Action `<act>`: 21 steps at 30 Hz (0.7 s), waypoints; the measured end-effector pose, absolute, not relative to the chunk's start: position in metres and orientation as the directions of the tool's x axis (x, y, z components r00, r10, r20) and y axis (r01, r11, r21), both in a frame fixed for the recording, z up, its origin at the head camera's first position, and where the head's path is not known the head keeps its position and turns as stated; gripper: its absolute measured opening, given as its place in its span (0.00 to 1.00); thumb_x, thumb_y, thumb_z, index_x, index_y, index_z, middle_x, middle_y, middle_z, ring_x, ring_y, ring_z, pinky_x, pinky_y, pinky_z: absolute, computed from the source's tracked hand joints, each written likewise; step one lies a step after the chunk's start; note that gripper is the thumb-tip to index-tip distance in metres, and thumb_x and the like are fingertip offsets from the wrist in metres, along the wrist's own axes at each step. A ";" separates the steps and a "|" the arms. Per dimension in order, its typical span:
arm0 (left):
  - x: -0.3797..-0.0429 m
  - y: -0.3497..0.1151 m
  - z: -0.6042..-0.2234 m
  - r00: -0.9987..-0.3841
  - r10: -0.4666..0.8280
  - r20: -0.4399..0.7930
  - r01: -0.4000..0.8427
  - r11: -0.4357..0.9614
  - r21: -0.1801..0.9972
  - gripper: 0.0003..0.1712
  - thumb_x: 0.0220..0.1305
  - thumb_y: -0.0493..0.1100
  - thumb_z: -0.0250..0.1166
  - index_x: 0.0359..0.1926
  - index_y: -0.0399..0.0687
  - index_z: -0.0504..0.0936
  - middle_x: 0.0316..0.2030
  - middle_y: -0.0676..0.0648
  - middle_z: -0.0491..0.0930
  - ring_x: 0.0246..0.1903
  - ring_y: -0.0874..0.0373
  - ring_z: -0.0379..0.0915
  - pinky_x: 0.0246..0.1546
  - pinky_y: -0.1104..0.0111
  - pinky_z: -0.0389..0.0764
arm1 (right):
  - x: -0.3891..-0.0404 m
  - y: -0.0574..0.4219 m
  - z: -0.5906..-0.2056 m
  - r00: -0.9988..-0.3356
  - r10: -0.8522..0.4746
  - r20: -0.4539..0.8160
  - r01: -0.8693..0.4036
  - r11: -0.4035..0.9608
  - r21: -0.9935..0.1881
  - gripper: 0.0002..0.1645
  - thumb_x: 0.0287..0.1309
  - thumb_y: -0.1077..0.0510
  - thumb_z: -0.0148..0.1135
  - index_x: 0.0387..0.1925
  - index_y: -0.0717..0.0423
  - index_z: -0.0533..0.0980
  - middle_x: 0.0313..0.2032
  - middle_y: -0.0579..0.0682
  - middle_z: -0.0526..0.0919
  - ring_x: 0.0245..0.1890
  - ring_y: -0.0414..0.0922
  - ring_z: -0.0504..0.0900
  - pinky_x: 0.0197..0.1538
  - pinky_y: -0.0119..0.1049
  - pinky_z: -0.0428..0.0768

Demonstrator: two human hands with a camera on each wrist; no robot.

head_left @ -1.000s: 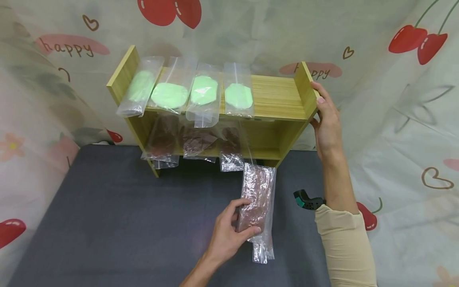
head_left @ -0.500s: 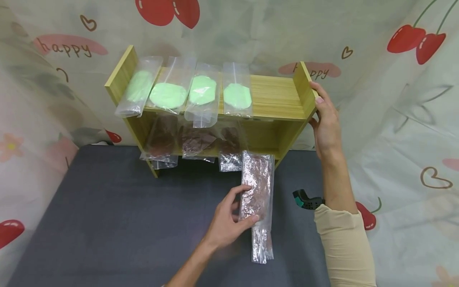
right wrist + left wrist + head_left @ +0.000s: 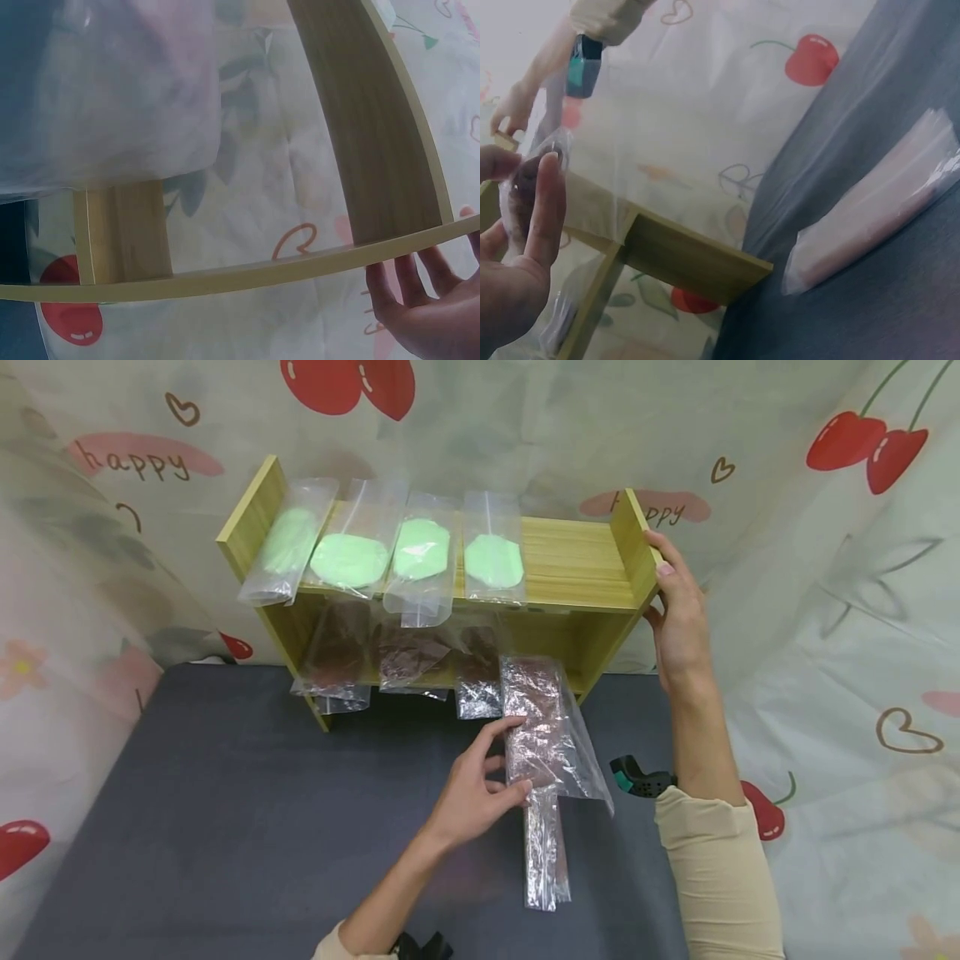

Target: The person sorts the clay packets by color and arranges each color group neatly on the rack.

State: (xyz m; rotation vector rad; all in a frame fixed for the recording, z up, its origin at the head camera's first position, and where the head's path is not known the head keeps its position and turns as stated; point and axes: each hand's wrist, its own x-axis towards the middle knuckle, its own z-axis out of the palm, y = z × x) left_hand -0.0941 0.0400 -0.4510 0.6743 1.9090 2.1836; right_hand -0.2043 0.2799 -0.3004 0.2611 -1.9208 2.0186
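My left hand point(image 3: 468, 789) pinches a clear plastic bag point(image 3: 534, 693) with flat reddish-brown contents, thumb on one side and fingers on the other. The bag's top edge is in front of the lower tier of a small wooden shelf point(image 3: 573, 560), at its right end; a loose flap spreads to the right. My right hand point(image 3: 681, 627) grips the upper part of the shelf's right side panel point(image 3: 225, 283), thumb at its front edge. Beneath the held bag, another brown-filled bag point(image 3: 542, 860) lies on the dark table, also seen in the left wrist view.
Several clear bags with pale green pieces point(image 3: 423, 550) line the top tier from the left. On the lower tier, bags with dark brown contents point(image 3: 412, 652) hang over the front edge. A printed cloth point(image 3: 480, 435) backs the shelf.
My left hand has moved up toward the shelf with the bag. The bag's flap has swung out to the right, and more of the bag on the table shows. The right hand keeps its place.
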 end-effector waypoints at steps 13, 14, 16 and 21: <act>-0.122 0.042 -0.448 -0.908 0.328 0.261 0.224 -0.147 0.963 0.45 0.54 0.26 0.70 0.69 0.55 0.62 0.63 0.37 0.72 0.41 0.45 0.83 0.28 0.59 0.85 | -0.206 0.281 -0.301 -0.923 0.118 0.366 -0.372 -0.029 -0.928 0.25 0.75 0.53 0.42 0.67 0.47 0.72 0.66 0.51 0.67 0.60 0.48 0.65 0.58 0.45 0.66; -0.123 0.043 -0.448 -0.910 0.323 0.259 0.225 -0.141 0.964 0.44 0.54 0.26 0.70 0.68 0.54 0.64 0.63 0.37 0.73 0.41 0.46 0.83 0.29 0.59 0.85 | -0.206 0.280 -0.301 -0.923 0.120 0.366 -0.372 -0.029 -0.928 0.25 0.74 0.53 0.42 0.67 0.47 0.72 0.66 0.51 0.67 0.60 0.48 0.65 0.58 0.45 0.66; -0.127 0.043 -0.446 -0.915 0.314 0.254 0.221 -0.138 0.965 0.41 0.54 0.26 0.71 0.66 0.51 0.66 0.62 0.39 0.74 0.43 0.46 0.83 0.30 0.60 0.85 | -0.206 0.280 -0.301 -0.922 0.124 0.366 -0.372 -0.027 -0.928 0.25 0.74 0.54 0.42 0.67 0.47 0.72 0.66 0.51 0.67 0.60 0.47 0.66 0.57 0.44 0.66; -0.135 0.044 -0.444 -0.918 0.313 0.242 0.195 -0.175 0.965 0.38 0.55 0.25 0.71 0.65 0.47 0.68 0.61 0.40 0.73 0.45 0.44 0.82 0.35 0.61 0.85 | -0.205 0.279 -0.301 -0.924 0.131 0.359 -0.366 -0.034 -0.930 0.25 0.74 0.54 0.42 0.67 0.47 0.72 0.65 0.50 0.68 0.59 0.47 0.66 0.58 0.45 0.66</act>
